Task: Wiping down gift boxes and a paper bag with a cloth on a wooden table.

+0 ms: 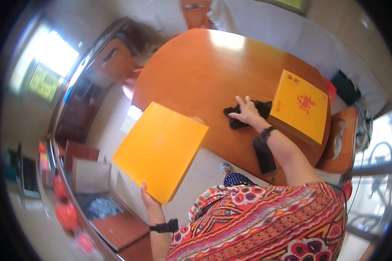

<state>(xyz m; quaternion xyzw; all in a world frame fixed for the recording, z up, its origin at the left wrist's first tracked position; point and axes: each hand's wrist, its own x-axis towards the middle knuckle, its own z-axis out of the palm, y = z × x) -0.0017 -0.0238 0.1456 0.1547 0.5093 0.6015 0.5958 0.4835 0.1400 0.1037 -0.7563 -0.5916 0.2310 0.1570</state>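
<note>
1. 2 hands: the left hand (147, 198) grips a plain orange lid (160, 150), held off the desk's (196, 69) near-left edge.
2. Right hand (247, 112), fingers spread, presses a black cloth (248, 114) near the desk's right edge, just beside a yellow box (299, 106).

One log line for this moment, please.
left hand holds orange box lid off table | right hand on black cloth | yellow box on round table

It looked like a home dining room: a round wooden table (196, 74) filled the centre, wooden chairs (117, 58) stood at ten and three o'clock, and a bright window (52, 52) glowed at ten o'clock.
</note>
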